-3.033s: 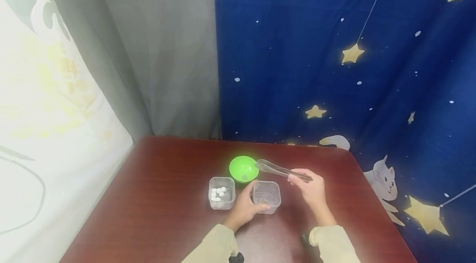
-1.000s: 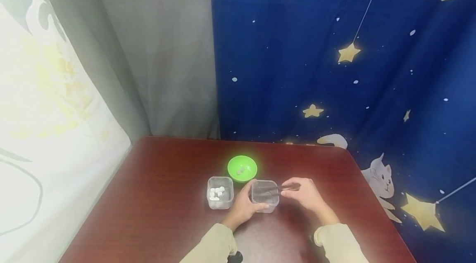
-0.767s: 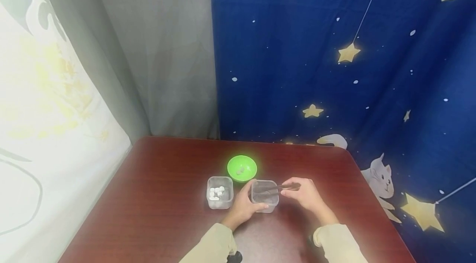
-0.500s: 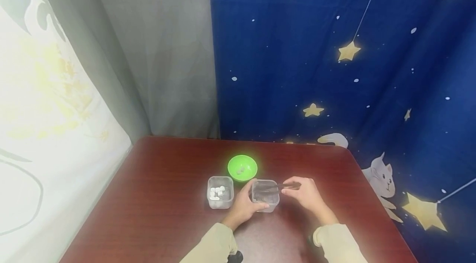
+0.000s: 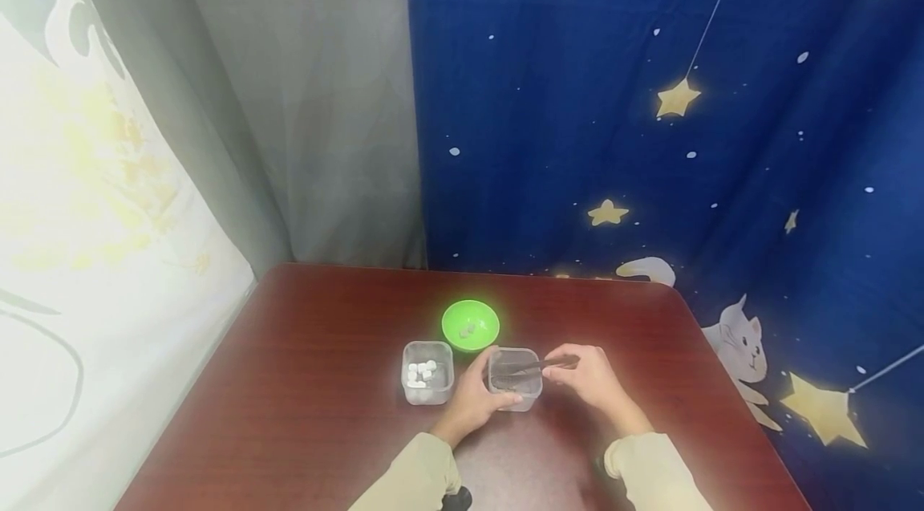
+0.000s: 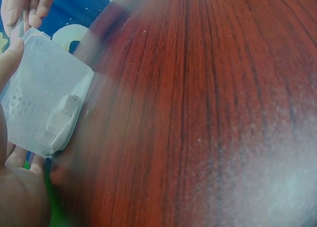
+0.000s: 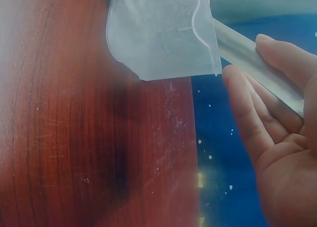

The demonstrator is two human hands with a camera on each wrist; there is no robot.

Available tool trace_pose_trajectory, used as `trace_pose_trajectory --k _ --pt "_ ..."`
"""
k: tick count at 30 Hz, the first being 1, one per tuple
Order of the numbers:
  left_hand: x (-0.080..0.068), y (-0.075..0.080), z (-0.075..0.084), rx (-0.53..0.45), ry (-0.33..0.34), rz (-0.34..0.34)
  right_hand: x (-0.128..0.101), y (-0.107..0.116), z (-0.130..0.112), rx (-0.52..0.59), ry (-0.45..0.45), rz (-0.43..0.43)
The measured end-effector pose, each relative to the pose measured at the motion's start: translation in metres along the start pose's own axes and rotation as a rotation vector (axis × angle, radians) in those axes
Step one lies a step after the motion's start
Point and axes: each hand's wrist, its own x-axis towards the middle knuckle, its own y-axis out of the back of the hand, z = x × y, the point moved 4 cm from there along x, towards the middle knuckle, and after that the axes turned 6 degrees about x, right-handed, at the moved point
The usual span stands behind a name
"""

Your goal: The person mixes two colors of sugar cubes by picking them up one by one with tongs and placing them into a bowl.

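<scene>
My left hand (image 5: 472, 403) grips a clear square plastic container (image 5: 525, 400), thumb on its near side and fingers around its left side. Through the wall, the left wrist view shows a few pale blocks (image 6: 62, 118) at the bottom. My right hand (image 5: 592, 379) pinches a pair of clear tongs (image 5: 530, 367) between thumb and fingers. Their far end dips inside this container; the right wrist view shows the handle (image 7: 257, 68) slanting up from the rim. Just behind stands a bright green bowl (image 5: 471, 344) holding a few small greyish pieces (image 5: 468, 330).
To the left of my left hand, a second clear square container (image 5: 442, 397) holds several white cubes (image 5: 422, 372). Everything stands on a dark red wooden table (image 5: 325, 383). A grey curtain (image 5: 339, 94) and a blue starry curtain (image 5: 541, 94) hang behind it.
My right hand has brought the tongs from the green bowl's rim down into the held container. Over the last second the tongs shift only slightly there. My left hand keeps its grip.
</scene>
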Motion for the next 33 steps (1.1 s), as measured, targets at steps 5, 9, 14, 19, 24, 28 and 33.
trace_pose_trajectory --k 5,9,14,19,24,28,33 --pt "0.0 0.0 -0.001 -0.011 -0.006 -0.002 0.0 -0.001 0.0 0.019 -0.025 0.004" --pt "0.0 0.0 -0.001 -0.017 -0.013 -0.002 0.0 -0.001 0.001 0.005 -0.025 0.011" --pt "0.0 0.001 -0.001 -0.014 -0.014 0.002 -0.001 -0.002 0.003 0.036 -0.04 -0.001" --pt "0.0 0.0 -0.001 -0.012 -0.019 0.005 -0.001 -0.002 0.008 0.083 -0.052 0.0" --pt "0.0 -0.001 -0.001 -0.022 -0.025 0.002 -0.003 0.002 0.011 0.076 -0.038 0.029" --pt "0.0 0.0 0.0 -0.03 -0.023 0.001 -0.004 0.007 0.01 0.064 -0.027 0.055" --pt "0.0 0.001 0.001 -0.023 -0.01 0.004 -0.004 0.015 0.007 0.075 -0.024 0.083"
